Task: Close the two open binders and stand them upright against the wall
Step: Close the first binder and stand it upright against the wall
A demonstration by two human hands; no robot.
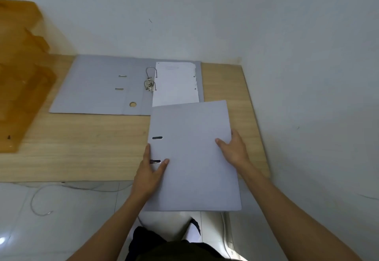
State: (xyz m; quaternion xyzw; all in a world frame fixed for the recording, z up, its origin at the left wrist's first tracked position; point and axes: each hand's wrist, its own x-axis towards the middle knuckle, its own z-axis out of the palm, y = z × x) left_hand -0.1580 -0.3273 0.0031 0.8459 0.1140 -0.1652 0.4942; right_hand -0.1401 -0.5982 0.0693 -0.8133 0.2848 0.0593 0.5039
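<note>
A closed grey binder (192,154) sits between my hands over the table's front edge, its near end hanging past the edge. My left hand (149,170) grips its left side by the two slots, thumb on the cover. My right hand (233,147) holds its right edge, fingers spread on the cover. A second grey binder (98,88) lies open flat at the back of the table by the wall, with its metal ring mechanism (150,80) up and white sheets (176,84) on its right half.
The wooden table (82,143) meets white walls (205,14) at the back and on the right. An orange-brown plastic rack (18,71) stands at the left. A thin cable (41,201) lies on the tiled floor below the front edge.
</note>
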